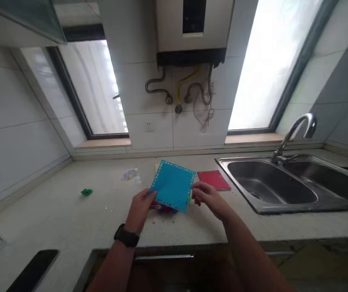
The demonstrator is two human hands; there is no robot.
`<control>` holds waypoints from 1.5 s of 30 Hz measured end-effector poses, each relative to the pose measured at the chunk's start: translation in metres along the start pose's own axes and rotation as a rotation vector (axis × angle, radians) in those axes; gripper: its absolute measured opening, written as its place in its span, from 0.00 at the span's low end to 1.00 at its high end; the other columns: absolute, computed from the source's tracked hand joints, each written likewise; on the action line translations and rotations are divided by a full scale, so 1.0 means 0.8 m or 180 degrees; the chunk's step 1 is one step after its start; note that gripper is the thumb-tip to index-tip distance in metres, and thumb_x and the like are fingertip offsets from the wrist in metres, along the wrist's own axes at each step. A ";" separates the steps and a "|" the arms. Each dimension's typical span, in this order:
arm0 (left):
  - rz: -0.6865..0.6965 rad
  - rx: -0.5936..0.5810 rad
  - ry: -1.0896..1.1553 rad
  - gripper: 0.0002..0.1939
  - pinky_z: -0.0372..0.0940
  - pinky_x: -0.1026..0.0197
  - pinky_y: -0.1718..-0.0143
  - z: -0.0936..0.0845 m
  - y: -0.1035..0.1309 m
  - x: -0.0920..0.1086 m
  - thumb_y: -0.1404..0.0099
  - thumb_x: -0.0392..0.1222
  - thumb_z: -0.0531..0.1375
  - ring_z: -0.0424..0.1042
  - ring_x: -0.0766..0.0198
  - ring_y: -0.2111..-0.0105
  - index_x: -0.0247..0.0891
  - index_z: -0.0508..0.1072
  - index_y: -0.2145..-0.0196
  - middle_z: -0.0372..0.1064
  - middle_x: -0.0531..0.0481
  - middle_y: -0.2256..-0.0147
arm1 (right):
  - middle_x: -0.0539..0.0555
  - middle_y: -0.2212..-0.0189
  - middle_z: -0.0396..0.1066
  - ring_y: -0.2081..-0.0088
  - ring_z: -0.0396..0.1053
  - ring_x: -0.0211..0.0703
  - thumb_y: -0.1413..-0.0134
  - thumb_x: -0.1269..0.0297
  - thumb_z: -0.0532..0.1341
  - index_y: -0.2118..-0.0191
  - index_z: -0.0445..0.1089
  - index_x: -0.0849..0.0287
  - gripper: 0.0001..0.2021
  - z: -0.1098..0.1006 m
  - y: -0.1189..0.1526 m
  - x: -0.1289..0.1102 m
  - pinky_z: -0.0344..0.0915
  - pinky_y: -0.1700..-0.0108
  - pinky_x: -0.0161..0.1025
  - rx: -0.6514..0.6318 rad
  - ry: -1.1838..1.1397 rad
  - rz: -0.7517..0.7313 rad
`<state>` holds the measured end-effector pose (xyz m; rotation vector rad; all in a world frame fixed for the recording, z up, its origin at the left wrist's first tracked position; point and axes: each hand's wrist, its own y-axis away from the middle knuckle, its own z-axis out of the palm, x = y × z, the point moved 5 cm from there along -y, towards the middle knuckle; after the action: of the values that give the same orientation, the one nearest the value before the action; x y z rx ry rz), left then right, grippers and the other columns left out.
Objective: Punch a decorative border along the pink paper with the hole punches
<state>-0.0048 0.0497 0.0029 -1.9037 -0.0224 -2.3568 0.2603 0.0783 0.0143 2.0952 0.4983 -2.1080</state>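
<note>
A square sheet of blue paper with small holes punched along its edges is held up, tilted, above the counter. My left hand, wearing a dark watch, is closed on its lower left corner, thumb on top. My right hand has its fingers curled in at the sheet's right edge, with the fingertips against it. Beneath the sheet, small purple and red items peek out, mostly hidden. Tiny coloured paper bits lie on the counter in front of them.
Red paper lies to the right, beside the double steel sink with its tap. A patterned packet and crumpled green scrap lie to the left. A black object rests near the front left edge.
</note>
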 end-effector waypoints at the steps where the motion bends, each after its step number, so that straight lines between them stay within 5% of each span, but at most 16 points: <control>1: 0.0021 0.0061 0.0068 0.20 0.71 0.64 0.74 0.002 -0.001 -0.003 0.43 0.50 0.69 0.74 0.65 0.75 0.31 0.76 0.61 0.75 0.48 0.71 | 0.49 0.72 0.71 0.73 0.70 0.39 0.42 0.50 0.65 0.59 0.70 0.58 0.16 0.011 0.001 0.006 0.65 0.70 0.38 -0.0062 -0.0028 0.0029; 8: 0.0107 0.0319 0.0291 0.23 0.70 0.63 0.72 0.016 -0.008 -0.028 0.42 0.54 0.68 0.76 0.63 0.72 0.32 0.74 0.58 0.75 0.47 0.68 | 0.50 0.76 0.73 0.74 0.70 0.41 0.43 0.50 0.63 0.66 0.69 0.57 0.14 0.051 -0.008 0.034 0.66 0.69 0.40 0.0132 -0.0084 -0.0101; 22: -0.0060 0.0362 -0.0324 0.23 0.69 0.63 0.75 -0.005 -0.010 -0.067 0.43 0.52 0.69 0.77 0.60 0.71 0.31 0.76 0.58 0.77 0.44 0.66 | 0.50 0.77 0.71 0.75 0.68 0.40 0.39 0.55 0.60 0.72 0.67 0.57 0.13 0.029 0.001 0.062 0.63 0.69 0.39 0.0561 0.0595 -0.0219; 27: -0.0075 0.0119 -0.0444 0.29 0.71 0.62 0.73 -0.005 -0.010 -0.058 0.41 0.53 0.67 0.78 0.59 0.70 0.32 0.73 0.48 0.78 0.42 0.64 | 0.50 0.77 0.71 0.73 0.69 0.42 0.38 0.52 0.59 0.71 0.67 0.56 0.15 0.012 -0.004 0.075 0.64 0.67 0.39 0.0845 0.0581 -0.0301; 31: 0.0146 0.0065 -0.0737 0.32 0.71 0.61 0.71 -0.027 -0.011 -0.054 0.35 0.55 0.62 0.78 0.60 0.68 0.38 0.65 0.39 0.78 0.40 0.56 | 0.49 0.77 0.70 0.76 0.68 0.42 0.39 0.48 0.59 0.68 0.67 0.56 0.16 -0.017 -0.007 0.084 0.63 0.70 0.39 0.1272 0.0503 -0.0364; 38: 0.0133 0.0439 -0.1223 0.25 0.65 0.63 0.74 -0.094 -0.008 -0.097 0.34 0.55 0.57 0.73 0.64 0.73 0.34 0.69 0.46 0.77 0.42 0.63 | 0.49 0.81 0.68 0.77 0.66 0.41 0.43 0.44 0.61 0.72 0.65 0.56 0.19 -0.055 0.006 0.095 0.63 0.71 0.39 0.1816 0.0297 -0.0472; 45: 0.0152 0.0271 -0.1533 0.19 0.65 0.61 0.70 -0.092 -0.004 -0.109 0.34 0.51 0.57 0.71 0.62 0.73 0.37 0.72 0.52 0.75 0.48 0.68 | 0.50 0.79 0.68 0.75 0.65 0.42 0.43 0.42 0.58 0.72 0.63 0.55 0.21 -0.068 0.027 0.111 0.63 0.68 0.40 0.2222 0.0296 -0.0486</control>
<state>-0.0591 0.0532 -0.0975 -2.3434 -0.1135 -1.7829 0.3158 0.0878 -0.0755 2.5726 -0.1091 -2.5441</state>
